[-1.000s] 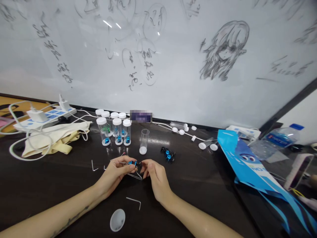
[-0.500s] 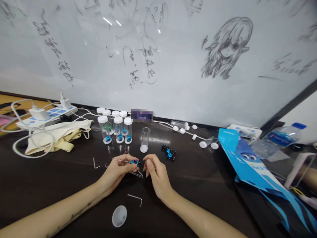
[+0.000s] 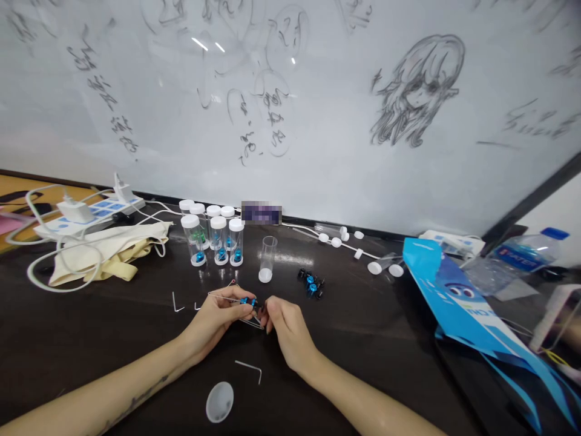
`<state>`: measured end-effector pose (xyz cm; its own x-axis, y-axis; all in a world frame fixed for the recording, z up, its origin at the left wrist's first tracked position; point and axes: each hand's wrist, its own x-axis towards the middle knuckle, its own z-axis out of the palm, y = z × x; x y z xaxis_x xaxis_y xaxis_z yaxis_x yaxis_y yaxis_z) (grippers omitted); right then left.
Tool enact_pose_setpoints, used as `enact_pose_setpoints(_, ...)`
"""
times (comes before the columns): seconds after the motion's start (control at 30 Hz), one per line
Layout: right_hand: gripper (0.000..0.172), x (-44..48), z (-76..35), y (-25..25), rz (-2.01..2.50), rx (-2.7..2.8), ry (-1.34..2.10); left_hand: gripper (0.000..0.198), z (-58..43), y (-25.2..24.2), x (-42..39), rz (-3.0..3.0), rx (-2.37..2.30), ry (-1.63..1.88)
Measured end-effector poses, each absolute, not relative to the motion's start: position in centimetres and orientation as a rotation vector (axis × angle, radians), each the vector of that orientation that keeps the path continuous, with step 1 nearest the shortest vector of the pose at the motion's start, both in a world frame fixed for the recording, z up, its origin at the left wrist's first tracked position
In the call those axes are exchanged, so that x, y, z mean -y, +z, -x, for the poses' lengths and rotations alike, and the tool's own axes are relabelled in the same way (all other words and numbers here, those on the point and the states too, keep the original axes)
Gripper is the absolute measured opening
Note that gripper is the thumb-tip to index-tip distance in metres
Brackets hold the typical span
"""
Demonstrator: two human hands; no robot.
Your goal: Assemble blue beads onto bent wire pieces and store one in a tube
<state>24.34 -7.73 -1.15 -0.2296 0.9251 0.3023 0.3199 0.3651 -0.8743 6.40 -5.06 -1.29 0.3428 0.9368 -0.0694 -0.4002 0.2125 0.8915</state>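
Note:
My left hand (image 3: pixel 222 315) is closed, its thumb and fingers pinching a small blue-and-black metal part (image 3: pixel 247 301). A thin pale wire or cord loop (image 3: pixel 252 324) runs through the same hand, with a small red tip above the fingers. My right hand (image 3: pixel 287 324) is closed at the black end of that part, fingertips pressed together and partly hidden. Just beyond the hands stands an uncapped clear tube (image 3: pixel 267 257) with a white base. To its right lies a cluster of similar blue-and-black parts (image 3: pixel 311 283). Nearer me are an L-shaped hex key (image 3: pixel 249 365) and a white shallow cup (image 3: pixel 220 402) holding tiny dark pieces.
Several white-capped tubes (image 3: pixel 197 245) with blue or green parts stand back left. Two more small L-shaped keys lie left, one being a hex key (image 3: pixel 176 303). A cloth bag (image 3: pixel 109 248), power strip (image 3: pixel 97 209), white caps (image 3: pixel 374 267), blue bag (image 3: pixel 436 284) and bottle (image 3: pixel 521 251) surround the workspace.
My right hand's fingers have closed in on the black end of the part, shrinking the gap between them. The left hand keeps its pinch; the view has shifted slightly.

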Motion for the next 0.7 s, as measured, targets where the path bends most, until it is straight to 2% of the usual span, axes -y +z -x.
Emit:
enact_pose_setpoints(0.07,0.053,7.65,-24.31,-1.26,1.105,1.793,0.922,0.019,-6.36,-1.33,5.12,-0.935,-0.713,1.032)
enact_pose_setpoints(0.3,0.042,7.64,-24.29,-0.84,1.106,1.842,0.911,0.02,-6.39,-1.26,5.04,-0.924,-0.721,1.049)
enact_pose_setpoints(0.5,0.042,7.57,-24.25,-1.05,1.098,1.735,0.907,0.02,-6.42,-1.11,5.01,-0.915,-0.74,1.07)
enact_pose_setpoints(0.7,0.036,7.84,-24.27,-0.67,1.043,1.676,0.873,0.018,-6.35,-1.17,4.99,-0.94,-0.715,1.056)
